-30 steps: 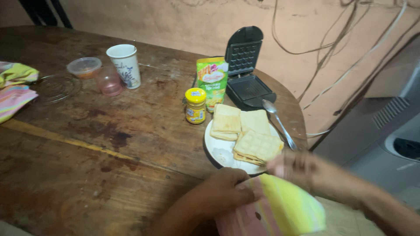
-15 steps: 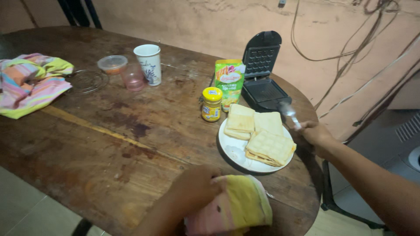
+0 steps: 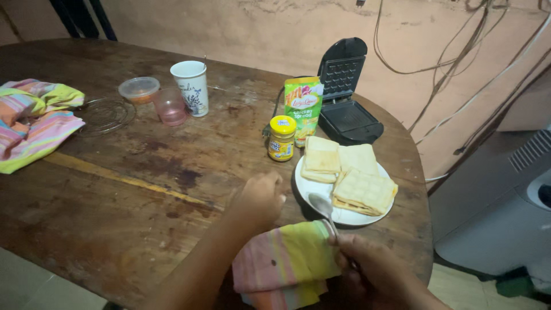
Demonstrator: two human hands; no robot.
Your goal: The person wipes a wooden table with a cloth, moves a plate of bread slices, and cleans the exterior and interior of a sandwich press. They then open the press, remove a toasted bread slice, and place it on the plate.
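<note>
Your right hand [image 3: 373, 272] is closed on a metal spoon [image 3: 322, 206], bowl pointing far over the white plate [image 3: 313, 189]. Your left hand [image 3: 261, 198], loosely curled, rests on the striped cloth [image 3: 287, 261]. Risks: the spoon bowl may knock the toasted sandwiches [image 3: 347, 172], and tugging the cloth may drag the plate.

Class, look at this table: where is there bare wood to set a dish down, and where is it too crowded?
Bare wood lies between the striped cloth at the far left and the yellow-lidded jar, in front of the paper cup. It is crowded round the plate, jar, pouch and sandwich maker.
</note>
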